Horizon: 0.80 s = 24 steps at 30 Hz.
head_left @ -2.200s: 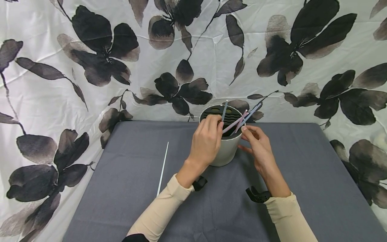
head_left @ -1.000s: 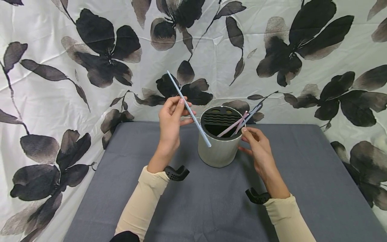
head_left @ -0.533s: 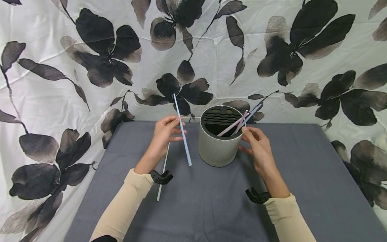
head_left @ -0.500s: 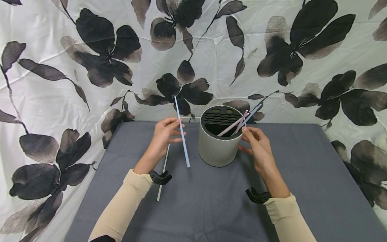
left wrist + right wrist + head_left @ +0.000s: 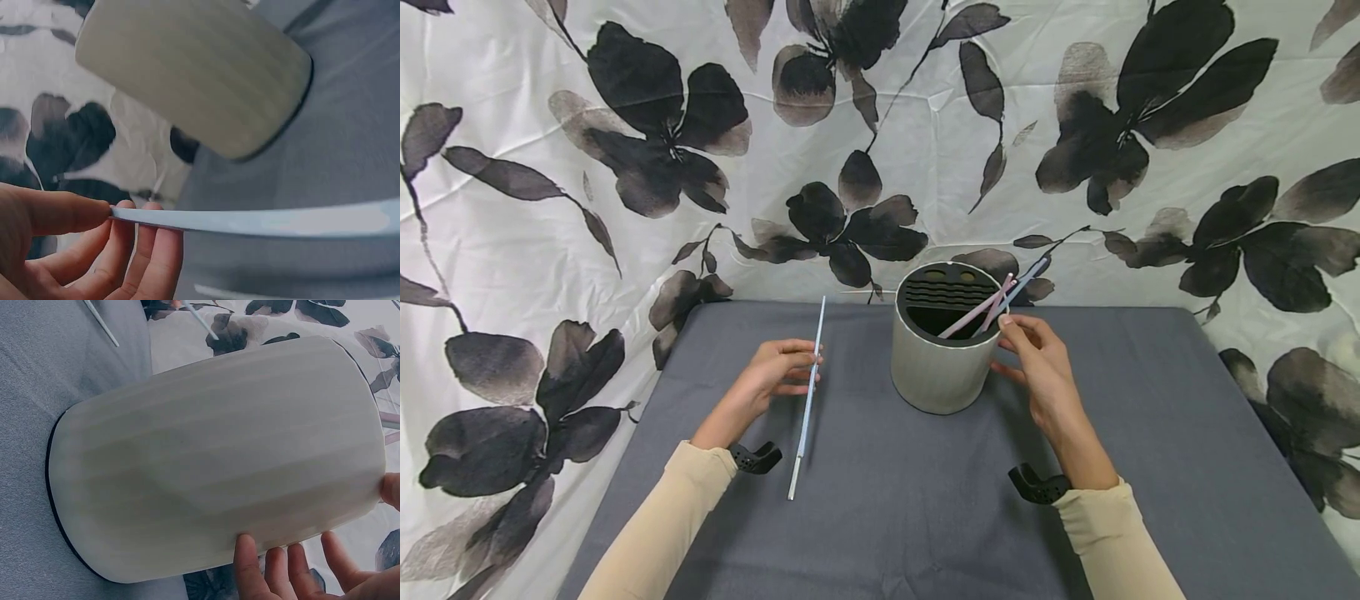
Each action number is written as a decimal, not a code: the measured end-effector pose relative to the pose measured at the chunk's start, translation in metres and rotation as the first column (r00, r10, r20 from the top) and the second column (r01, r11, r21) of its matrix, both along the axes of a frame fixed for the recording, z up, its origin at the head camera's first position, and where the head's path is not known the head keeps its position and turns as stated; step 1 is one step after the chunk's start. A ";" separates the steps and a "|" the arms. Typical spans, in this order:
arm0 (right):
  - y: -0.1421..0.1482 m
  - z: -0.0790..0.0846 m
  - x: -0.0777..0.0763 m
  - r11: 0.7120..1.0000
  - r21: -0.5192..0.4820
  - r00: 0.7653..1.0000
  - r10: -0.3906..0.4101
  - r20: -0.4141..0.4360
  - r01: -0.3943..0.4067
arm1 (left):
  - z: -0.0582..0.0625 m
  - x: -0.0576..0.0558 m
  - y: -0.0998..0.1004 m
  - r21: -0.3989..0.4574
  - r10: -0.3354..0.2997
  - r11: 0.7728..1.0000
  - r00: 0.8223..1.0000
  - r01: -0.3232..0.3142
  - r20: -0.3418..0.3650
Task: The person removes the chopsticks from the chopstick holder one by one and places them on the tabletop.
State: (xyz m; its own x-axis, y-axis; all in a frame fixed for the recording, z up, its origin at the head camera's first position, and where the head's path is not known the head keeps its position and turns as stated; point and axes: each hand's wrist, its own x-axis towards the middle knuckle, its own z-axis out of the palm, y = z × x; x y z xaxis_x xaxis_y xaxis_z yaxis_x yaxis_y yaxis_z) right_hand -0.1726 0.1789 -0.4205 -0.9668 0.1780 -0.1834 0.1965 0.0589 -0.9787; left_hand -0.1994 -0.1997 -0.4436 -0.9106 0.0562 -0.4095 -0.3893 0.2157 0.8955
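The left hand (image 5: 771, 371), thumb and fingers clamped on the blue straw (image 5: 807, 408), has lowered it from near the cup (image 5: 943, 379) to just above the white straw (image 5: 794, 479) on the worktop (image 5: 1120, 400); its transfer looks, I judge, almost finished. The right hand (image 5: 1041, 354) holds the cup by rim and wall, while other straws (image 5: 972, 312) lean inside. No brand, label or writing is readable.

Cream sleeves (image 5: 1116, 537), angular black wrist mounts (image 5: 1039, 486)
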 end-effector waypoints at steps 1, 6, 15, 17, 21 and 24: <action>0.000 0.000 0.000 1.000 0.000 1.000 0.001 0.002 -0.001 | -0.003 0.001 -0.004 -0.012 -0.002 1.000 1.000 0.002 0.005; 0.000 0.000 0.000 1.000 -0.017 1.000 0.007 0.009 -0.007 | -0.017 0.008 -0.024 -0.072 0.001 0.997 1.000 0.001 0.018; 0.000 0.001 0.001 1.000 -0.019 1.000 -0.001 -0.001 0.001 | -0.045 0.025 -0.047 -0.183 0.037 0.982 0.998 -0.046 -0.055; 0.000 0.001 0.001 1.000 -0.016 1.000 -0.003 -0.003 0.003 | -0.049 0.029 -0.050 -0.236 0.048 0.969 0.994 -0.070 -0.097; 0.000 0.001 0.001 1.000 -0.017 1.000 -0.003 -0.005 0.003 | -0.055 0.033 -0.054 -0.352 0.072 0.927 0.984 -0.127 -0.165; 0.000 0.000 0.001 1.000 -0.023 1.000 -0.001 -0.006 0.001 | -0.059 0.034 -0.058 -0.429 0.054 0.892 0.975 -0.144 -0.215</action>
